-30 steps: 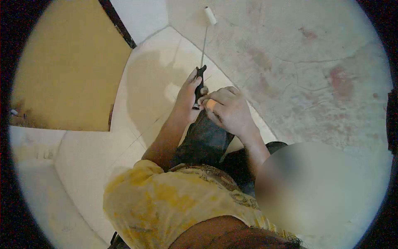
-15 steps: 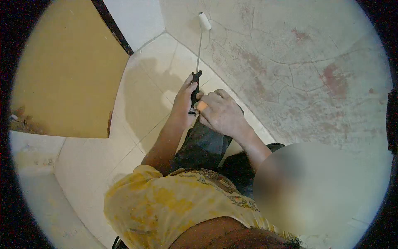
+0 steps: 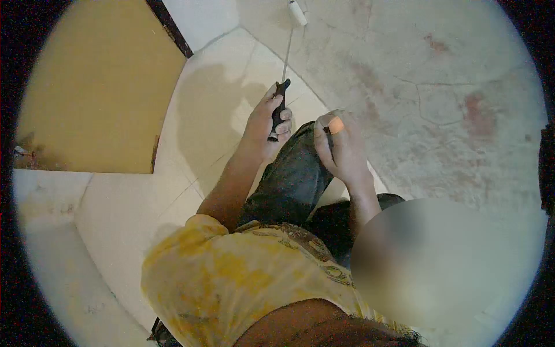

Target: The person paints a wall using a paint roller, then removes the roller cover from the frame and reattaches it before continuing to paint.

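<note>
My left hand (image 3: 267, 118) is wrapped round the black handle of a small paint roller (image 3: 279, 110). A thin metal rod runs from the handle up to the roller's white sleeve (image 3: 298, 13), which overlaps the wall in this view. Just right of my raised knee (image 3: 295, 168) is my right hand (image 3: 346, 147), apart from the handle, its fingers curled in towards the thumb. A bright orange patch (image 3: 336, 125) shows on one of its fingers. Whatever those fingers may enclose is hidden.
A grey wall (image 3: 439, 150) with cracks and reddish patches rises on the right. Pale floor tiles (image 3: 173, 202) lie below and left of my arms. To the left stands a tan panel (image 3: 104, 87) with a stained lower corner, beside a white wall (image 3: 202, 20).
My right hand has come off the roller's handle and moved right, beside the knee. My left hand still grips the handle; roller and hand appear slightly higher and further right.
</note>
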Demonstrator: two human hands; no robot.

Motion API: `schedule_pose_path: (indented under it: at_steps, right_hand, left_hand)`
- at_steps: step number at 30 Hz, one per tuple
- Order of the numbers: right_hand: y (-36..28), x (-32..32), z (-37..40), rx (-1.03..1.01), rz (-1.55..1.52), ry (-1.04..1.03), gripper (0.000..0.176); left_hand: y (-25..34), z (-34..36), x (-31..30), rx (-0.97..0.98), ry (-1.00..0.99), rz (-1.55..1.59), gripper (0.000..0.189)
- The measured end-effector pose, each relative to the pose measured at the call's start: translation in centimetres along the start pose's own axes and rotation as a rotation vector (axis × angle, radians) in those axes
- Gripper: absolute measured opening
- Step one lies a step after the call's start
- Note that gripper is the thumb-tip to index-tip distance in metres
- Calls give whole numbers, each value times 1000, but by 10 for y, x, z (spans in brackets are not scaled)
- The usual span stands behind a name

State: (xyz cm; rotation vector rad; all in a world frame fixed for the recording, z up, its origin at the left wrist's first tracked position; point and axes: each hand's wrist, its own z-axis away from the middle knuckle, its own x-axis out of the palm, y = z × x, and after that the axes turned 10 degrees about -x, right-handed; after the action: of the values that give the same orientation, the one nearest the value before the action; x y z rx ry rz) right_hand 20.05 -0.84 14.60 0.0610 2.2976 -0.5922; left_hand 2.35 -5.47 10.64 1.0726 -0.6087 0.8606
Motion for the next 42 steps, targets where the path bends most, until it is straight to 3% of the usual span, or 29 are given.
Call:
schedule_pose_path:
  at_steps: [3,6,13,18,27,42]
  right_hand:
    - [2,1,3,-45,62,-97,16]
    - [2,12,4,-151,70,-66,16]
    - [-2,23,2,-178,39,-50,14]
    - [-2,23,0,-210,67,-65,14]
    - [-3,24,20,-286,16,-77,37]
    - [-8,31,34,-213,-49,-70,50]
  left_hand:
    - [-2,1,1,8,-14,19,47]
    - [-2,-1,-1,15,-14,17,47]
    - [0,3,5,28,60,-17,52]
    - [1,-4,-5,-1,-1,-37,46]
    - [1,0,-1,0,-15,51,44]
    - [1,0,1,17,20,-80,50]
